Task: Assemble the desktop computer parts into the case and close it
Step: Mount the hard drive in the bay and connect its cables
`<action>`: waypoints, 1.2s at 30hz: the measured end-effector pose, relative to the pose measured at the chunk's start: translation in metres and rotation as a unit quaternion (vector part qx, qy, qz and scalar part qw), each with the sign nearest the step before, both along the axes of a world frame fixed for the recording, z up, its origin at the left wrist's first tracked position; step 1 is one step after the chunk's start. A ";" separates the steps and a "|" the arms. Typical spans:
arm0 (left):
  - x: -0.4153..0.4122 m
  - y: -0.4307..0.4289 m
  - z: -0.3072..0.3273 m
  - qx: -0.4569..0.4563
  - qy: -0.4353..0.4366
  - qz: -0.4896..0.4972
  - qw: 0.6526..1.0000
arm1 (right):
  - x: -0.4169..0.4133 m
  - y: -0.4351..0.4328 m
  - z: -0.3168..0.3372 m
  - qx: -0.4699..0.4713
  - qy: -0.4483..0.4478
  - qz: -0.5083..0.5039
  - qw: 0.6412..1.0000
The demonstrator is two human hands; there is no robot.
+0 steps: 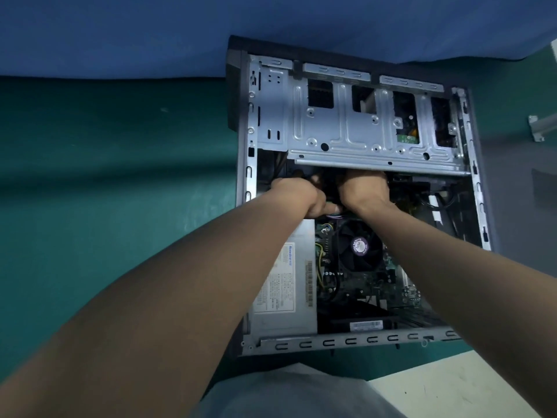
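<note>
Our left hand (297, 196) is curled into a loose fist, thumb forward, around something dark we cannot make out; our right hand (363, 188) reaches beside it with its fingers hidden under the silver stamped-steel drive cage (355, 131), so we cannot tell whether it grips anything. Both work just above the black CPU cooler fan with the purple label (357, 247), near the grey boxed power supply with the white sticker (286, 282). Around them lies the open grey metal desktop case (346, 340), flat on the green table surface (120, 176). We judge the case heavy and stiff, best held by its rim, while cables are soft and connectors fragile, best held by the plug body
</note>
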State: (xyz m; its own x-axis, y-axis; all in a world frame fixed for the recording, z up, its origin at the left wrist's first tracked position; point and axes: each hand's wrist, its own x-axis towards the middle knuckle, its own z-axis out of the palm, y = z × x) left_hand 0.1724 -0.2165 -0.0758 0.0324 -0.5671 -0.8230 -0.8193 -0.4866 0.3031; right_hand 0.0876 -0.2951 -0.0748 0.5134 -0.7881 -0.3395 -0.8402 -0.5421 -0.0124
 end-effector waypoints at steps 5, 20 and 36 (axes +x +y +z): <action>0.003 0.001 0.001 0.007 0.010 0.003 1.000 | -0.014 0.018 0.018 -0.002 -0.015 0.067 0.998; -0.061 -0.033 0.056 -0.154 0.112 0.262 0.946 | -0.119 -0.012 0.098 -0.059 -0.351 0.112 0.928; -0.158 -0.092 0.075 -0.206 0.187 0.842 0.462 | -0.223 -0.133 0.056 0.092 -0.482 -0.069 0.869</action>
State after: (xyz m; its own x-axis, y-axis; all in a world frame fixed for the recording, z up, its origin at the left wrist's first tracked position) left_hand 0.0147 -0.3087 -0.0011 0.6119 -0.1074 -0.7836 0.7639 -0.1763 0.6207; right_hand -0.1353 -0.4281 -0.0188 0.5340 -0.8426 0.0695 -0.4486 -0.3520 -0.8215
